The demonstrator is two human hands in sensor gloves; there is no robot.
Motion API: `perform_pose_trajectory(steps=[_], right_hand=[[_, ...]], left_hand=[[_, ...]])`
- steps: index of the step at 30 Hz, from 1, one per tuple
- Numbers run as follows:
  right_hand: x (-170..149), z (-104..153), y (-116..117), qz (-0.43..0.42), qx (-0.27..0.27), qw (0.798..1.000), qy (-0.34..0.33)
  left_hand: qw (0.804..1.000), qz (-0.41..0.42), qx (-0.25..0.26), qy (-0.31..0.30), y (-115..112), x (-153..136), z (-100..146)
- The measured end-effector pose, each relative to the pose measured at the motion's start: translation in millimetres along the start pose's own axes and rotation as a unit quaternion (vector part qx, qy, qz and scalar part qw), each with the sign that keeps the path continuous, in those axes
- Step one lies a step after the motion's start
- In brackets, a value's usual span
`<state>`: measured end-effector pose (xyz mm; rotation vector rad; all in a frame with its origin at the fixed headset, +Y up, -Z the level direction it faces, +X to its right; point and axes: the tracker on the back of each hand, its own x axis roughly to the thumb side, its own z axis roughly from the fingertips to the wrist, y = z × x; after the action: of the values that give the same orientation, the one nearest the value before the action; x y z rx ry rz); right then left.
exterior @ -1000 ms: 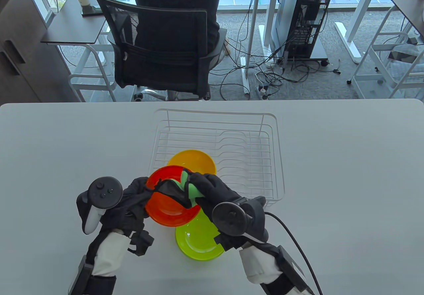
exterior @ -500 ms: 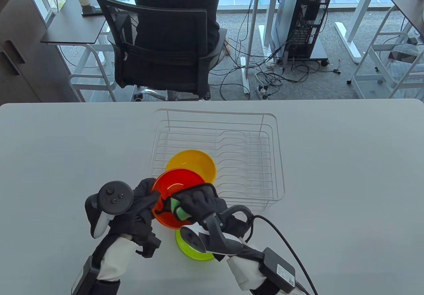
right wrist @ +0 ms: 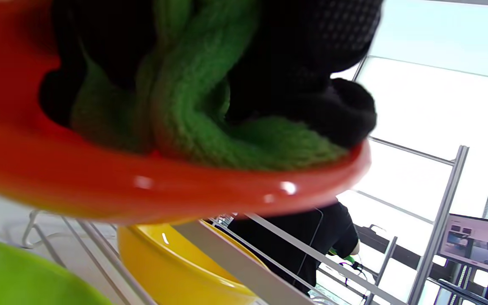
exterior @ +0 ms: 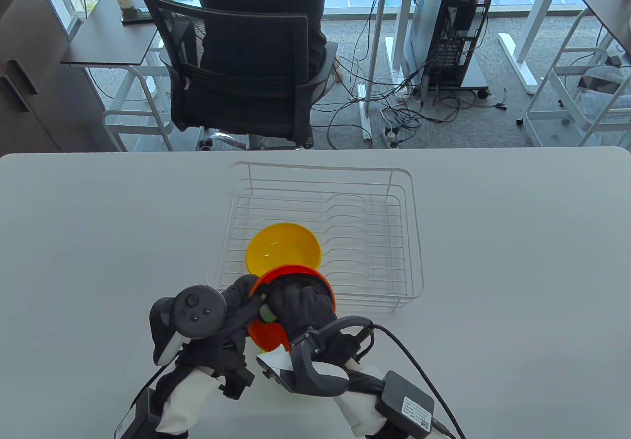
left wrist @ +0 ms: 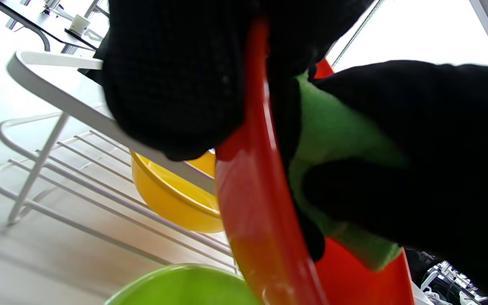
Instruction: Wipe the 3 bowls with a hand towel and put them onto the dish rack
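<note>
My left hand (exterior: 244, 302) grips the rim of the red bowl (exterior: 295, 273), held tilted above the table, fingers (left wrist: 176, 84) on its outside. Inside that bowl, my right hand (exterior: 300, 306) presses a bunched green towel (exterior: 267, 313) against the inner wall; the towel (right wrist: 193, 118) is wrapped in my right fingers (right wrist: 303, 63). The yellow bowl (exterior: 283, 249) sits in the near left part of the white wire dish rack (exterior: 320, 202). Below the red bowl lies the lime green bowl (left wrist: 184, 284), which the table view mostly hides under my right wrist.
The rack's near rail (left wrist: 79, 114) runs just behind the red bowl (left wrist: 252, 212), with the yellow bowl (right wrist: 172, 262) right past it. A cable (exterior: 419, 355) trails from my right wrist. Beyond the table a person sits in an office chair (exterior: 236, 64).
Both hands and the red bowl have shifted right and toward the near edge. The bowl has tipped more upright, and my right hand has turned deeper into it, covering the lime bowl.
</note>
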<state>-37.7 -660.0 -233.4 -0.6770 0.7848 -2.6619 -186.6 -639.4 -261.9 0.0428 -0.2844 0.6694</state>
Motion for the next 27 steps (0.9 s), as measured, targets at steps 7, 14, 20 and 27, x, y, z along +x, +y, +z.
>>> perform_pose_trajectory(steps=[7, 14, 20, 27], right_hand=[[-8, -4, 5, 0.027, 0.045, 0.996, 0.069], [15, 0, -2, -0.040, 0.129, 0.990, 0.040], [32, 6, -8, -0.037, 0.071, 0.997, 0.014], [10, 0, -2, -0.008, 0.017, 0.998, 0.054]], left_hand=[[0.998, -0.017, 0.057, -0.020, 0, 4, 3], [0.996, -0.033, 0.075, -0.019, 3, 1, 5], [0.996, -0.063, 0.057, -0.034, -3, 8, 6], [0.996, -0.068, 0.043, -0.042, -7, 16, 7]])
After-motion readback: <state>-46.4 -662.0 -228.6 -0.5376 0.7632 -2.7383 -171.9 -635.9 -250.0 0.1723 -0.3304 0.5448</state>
